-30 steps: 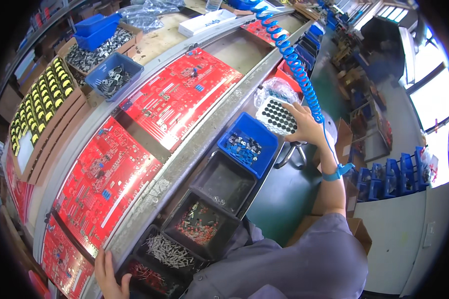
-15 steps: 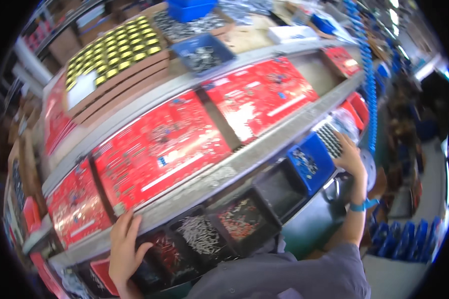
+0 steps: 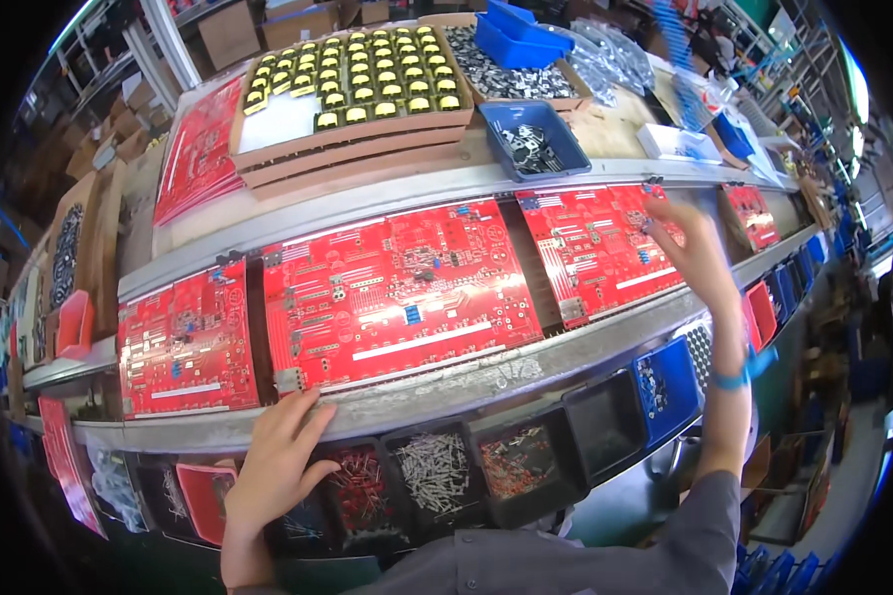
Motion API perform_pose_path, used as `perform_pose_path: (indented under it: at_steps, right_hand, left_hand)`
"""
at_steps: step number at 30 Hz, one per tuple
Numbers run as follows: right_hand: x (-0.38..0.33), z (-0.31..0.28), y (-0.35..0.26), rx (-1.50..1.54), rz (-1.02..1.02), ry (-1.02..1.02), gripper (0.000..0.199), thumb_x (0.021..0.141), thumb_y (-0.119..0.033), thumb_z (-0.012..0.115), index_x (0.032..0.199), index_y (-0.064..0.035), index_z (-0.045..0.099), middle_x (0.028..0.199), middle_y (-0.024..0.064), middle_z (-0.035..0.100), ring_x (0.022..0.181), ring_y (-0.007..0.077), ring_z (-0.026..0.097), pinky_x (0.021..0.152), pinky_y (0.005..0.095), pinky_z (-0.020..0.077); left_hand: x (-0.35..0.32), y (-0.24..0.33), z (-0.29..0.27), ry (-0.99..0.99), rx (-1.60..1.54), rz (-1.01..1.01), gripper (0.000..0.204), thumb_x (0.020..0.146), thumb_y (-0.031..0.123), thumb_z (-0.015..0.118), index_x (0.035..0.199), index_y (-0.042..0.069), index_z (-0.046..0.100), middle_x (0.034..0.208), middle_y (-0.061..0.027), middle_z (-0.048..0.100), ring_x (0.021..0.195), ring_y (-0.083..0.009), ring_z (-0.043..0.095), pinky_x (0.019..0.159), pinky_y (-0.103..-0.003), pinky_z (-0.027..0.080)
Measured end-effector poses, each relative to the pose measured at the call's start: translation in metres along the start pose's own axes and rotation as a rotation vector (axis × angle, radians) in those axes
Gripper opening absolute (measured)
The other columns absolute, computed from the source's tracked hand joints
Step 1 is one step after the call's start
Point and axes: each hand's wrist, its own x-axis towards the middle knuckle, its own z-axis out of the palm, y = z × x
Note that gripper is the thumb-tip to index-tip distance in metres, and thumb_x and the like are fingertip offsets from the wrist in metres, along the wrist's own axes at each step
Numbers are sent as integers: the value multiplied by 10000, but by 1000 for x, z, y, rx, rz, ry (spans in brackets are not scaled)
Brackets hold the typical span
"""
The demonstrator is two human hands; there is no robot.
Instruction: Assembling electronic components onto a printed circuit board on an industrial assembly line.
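Note:
Red circuit boards lie in a row along a metal-edged track. My left hand (image 3: 276, 466) rests with fingers apart on the near rail (image 3: 407, 397), by the lower left corner of the large middle board (image 3: 397, 297). My right hand (image 3: 697, 253) is raised over the right-hand board (image 3: 605, 248), its fingers pinched round a small dark component (image 3: 649, 227) whose exact kind is too small to tell. A blue band circles my right wrist. Near that forearm sits a tray of round dark parts (image 3: 700, 354), partly hidden by the arm.
Along the rail's near side stand a blue bin (image 3: 665, 392), a black bin (image 3: 605, 421) and bins of red parts (image 3: 359, 486) and pale leaded parts (image 3: 433, 471). Beyond the track are a carton of yellow-topped parts (image 3: 357, 124) and a blue-grey bin of metal pieces (image 3: 536, 144).
My right hand has moved from the tray of round dark parts up and over the right-hand board, fingers pinched. My left hand stays at the rail. The whole view has turned and shifted.

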Motion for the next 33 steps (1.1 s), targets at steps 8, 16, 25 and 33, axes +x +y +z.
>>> perform_pose_path:
  at_steps: [8, 16, 25, 33]
  right_hand:
    - [153, 100, -8, -260, -21, -220, 228, 757, -258, 693, 918, -102, 730, 879, 178, 689, 858, 340, 664, 771, 427, 524]
    - [168, 124, -15, -220, 57, -272, 215, 718, -189, 661, 890, -80, 730, 909, 189, 690, 900, 345, 668, 830, 417, 528]
    - [166, 111, -15, -317, 72, -293, 201, 703, -206, 689, 859, -80, 701, 892, 177, 688, 866, 350, 669, 783, 428, 531]
    - [155, 68, -34, -183, -214, -82, 179, 744, -118, 668, 918, -75, 669, 842, 158, 672, 849, 328, 655, 732, 430, 509]
  left_hand:
    - [4, -1, -1, 11, -7, 27, 709, 700, 234, 772, 1321, 64, 474, 1370, -176, 425, 1255, -385, 407, 1031, -475, 328]
    - [4, 0, 2, 29, -4, -8, 699, 700, 203, 768, 1320, 77, 472, 1362, -154, 432, 1258, -379, 402, 1027, -481, 333]
    - [3, 1, 0, 26, -8, -14, 697, 704, 196, 767, 1325, 83, 472, 1366, -153, 428, 1265, -377, 396, 1035, -481, 331]
    - [6, 2, 0, 20, -29, -15, 669, 720, 182, 759, 1319, 87, 476, 1368, -159, 432, 1261, -379, 406, 1035, -483, 325]
